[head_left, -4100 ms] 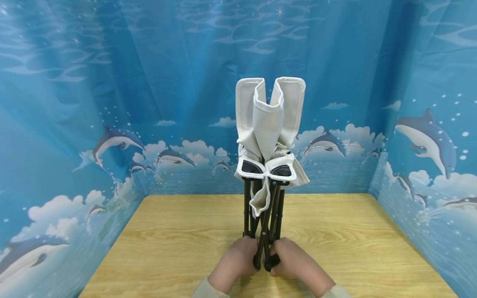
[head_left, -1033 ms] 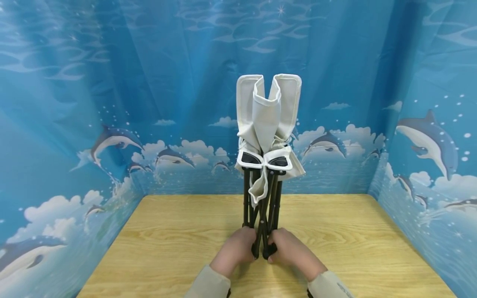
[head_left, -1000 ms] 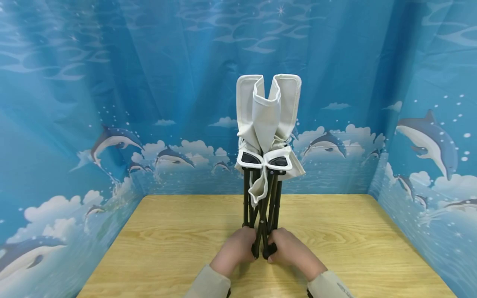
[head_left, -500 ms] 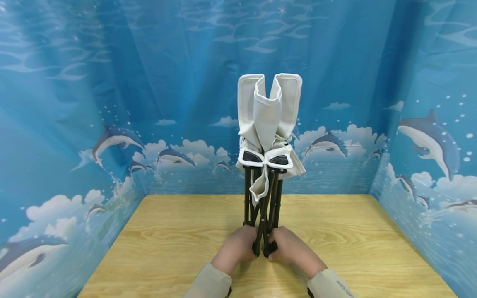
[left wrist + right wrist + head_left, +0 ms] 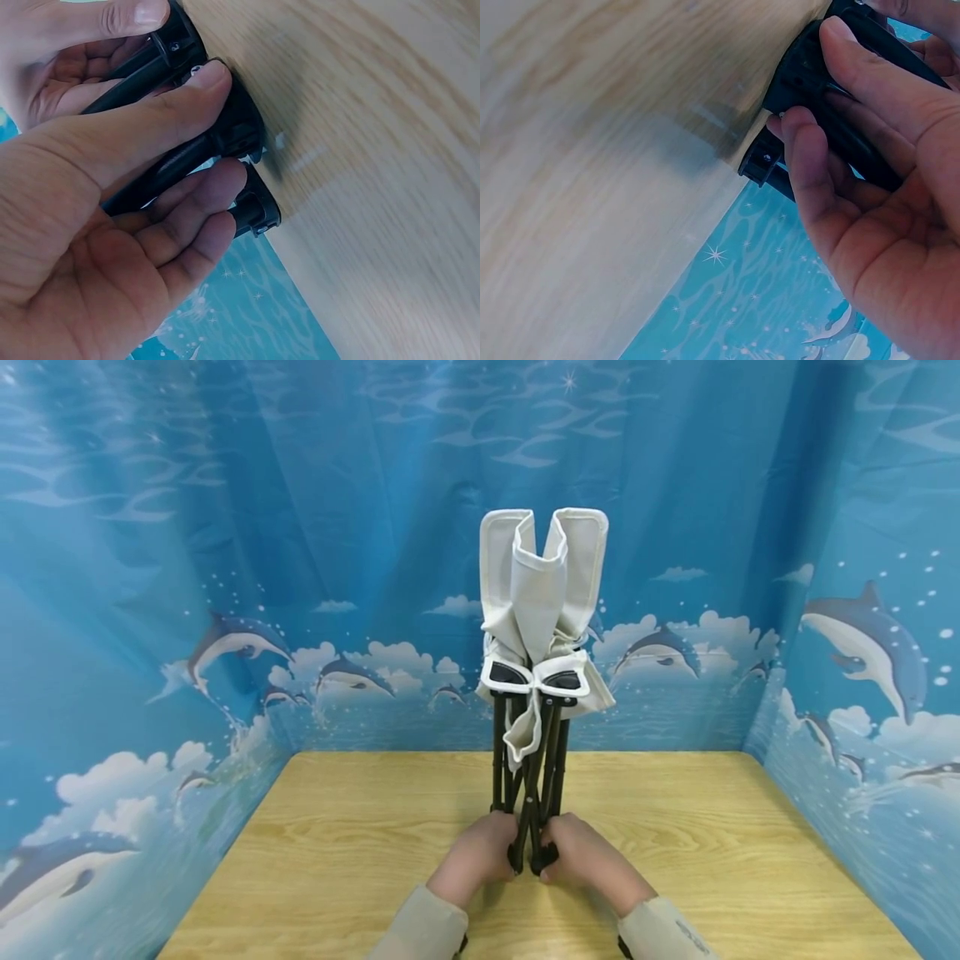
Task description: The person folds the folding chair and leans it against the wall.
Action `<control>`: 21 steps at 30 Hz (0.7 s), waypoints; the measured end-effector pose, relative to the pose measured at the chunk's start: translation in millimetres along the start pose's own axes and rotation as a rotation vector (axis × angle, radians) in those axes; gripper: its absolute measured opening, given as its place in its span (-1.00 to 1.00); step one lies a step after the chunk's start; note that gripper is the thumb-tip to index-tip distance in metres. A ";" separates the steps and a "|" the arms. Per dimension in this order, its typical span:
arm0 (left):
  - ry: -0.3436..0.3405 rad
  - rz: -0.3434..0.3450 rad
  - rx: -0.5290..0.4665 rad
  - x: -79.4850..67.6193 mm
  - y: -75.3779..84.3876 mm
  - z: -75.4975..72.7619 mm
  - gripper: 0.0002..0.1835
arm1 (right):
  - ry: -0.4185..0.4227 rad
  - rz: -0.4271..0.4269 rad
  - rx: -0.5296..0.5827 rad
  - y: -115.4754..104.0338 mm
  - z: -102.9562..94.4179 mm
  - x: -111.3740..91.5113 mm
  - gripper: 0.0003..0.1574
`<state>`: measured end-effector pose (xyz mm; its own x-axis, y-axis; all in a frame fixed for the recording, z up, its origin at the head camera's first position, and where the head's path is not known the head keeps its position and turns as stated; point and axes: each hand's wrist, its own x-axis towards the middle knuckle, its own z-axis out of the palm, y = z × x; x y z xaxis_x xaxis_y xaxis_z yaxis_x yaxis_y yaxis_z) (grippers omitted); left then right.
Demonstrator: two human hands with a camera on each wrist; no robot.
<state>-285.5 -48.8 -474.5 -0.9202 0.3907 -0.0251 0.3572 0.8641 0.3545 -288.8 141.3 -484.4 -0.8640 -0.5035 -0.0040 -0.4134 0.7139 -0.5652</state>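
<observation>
A folded camping chair (image 5: 538, 602) stands upright mid-table, its off-white fabric bunched at the top and thin black legs (image 5: 498, 760) gathered below. My left hand (image 5: 483, 856) grips the lower legs from the left. In the left wrist view its thumb presses a black foot (image 5: 244, 120) while the fingers curl beneath the leg. From the right side, my right hand (image 5: 588, 860) holds the legs low down. The right wrist view has its thumb on another black foot (image 5: 799, 71), with fingers bent around the tube. Part of each hand is hidden behind the front legs.
The chair's feet stand close over a wood-grain table (image 5: 360, 827). Blue curtains (image 5: 337, 527) printed with dolphins and clouds rise behind the table and along both its sides. Beige sleeves (image 5: 427, 927) cover both forearms.
Compared with about four seconds ago, the chair and both hands sit slightly farther from me on the table, with more sleeve showing. Over the last second they barely shift, and both hands keep their grip.
</observation>
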 end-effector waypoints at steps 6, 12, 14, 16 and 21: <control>-0.008 -0.016 -0.019 0.6 0.7 -2.3 -0.59 | 0.008 0.004 -0.009 0.9 0.4 1.6 -0.76; 0.007 0.017 -0.023 2.0 -2.1 -1.5 -0.59 | 0.019 0.010 -0.021 1.8 2.3 3.4 -0.74; 0.012 0.032 -0.026 2.8 -3.4 -1.0 -0.59 | 0.023 0.016 -0.025 1.7 2.2 4.0 -0.74; 0.013 0.042 -0.027 4.0 -4.8 -0.4 -0.58 | 0.025 0.025 -0.026 1.6 1.8 4.5 -0.74; 0.016 0.056 -0.018 8.3 -7.4 0.9 -0.57 | 0.024 0.034 -0.024 0.6 0.4 5.8 -0.74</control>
<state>-295.6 -51.7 -478.1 -0.9014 0.4328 0.0101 0.4051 0.8351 0.3720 -293.9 138.7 -485.1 -0.8841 -0.4673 -0.0029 -0.3904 0.7420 -0.5450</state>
